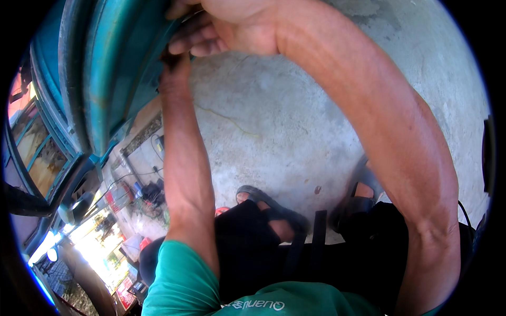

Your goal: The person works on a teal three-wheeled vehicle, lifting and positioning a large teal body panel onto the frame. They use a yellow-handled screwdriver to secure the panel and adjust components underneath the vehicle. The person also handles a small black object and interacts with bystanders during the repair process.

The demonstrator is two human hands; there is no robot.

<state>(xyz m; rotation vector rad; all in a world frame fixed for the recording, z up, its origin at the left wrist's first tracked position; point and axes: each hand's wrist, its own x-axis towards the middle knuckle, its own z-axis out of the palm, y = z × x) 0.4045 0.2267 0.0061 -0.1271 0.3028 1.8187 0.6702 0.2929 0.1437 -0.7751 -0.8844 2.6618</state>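
Observation:
Both arms reach up to a teal painted vehicle panel [100, 79] at the upper left. My right hand [232, 23] is at the top edge with its fingers bent in against the panel. Something dark shows in the gap between these fingers, but I cannot make out what it is. Just below is my left hand [175, 68], close against the panel's edge. Shadow and the right hand's fingers cover most of it, so its own fingers do not show.
Grey concrete floor [274, 121] spreads below, with a thin yellowish strand [229, 120] lying on it. My sandalled foot [263, 203] is near the bottom. To the left are a vehicle window [47, 163] and a cluttered patch of tools and cables [142, 195].

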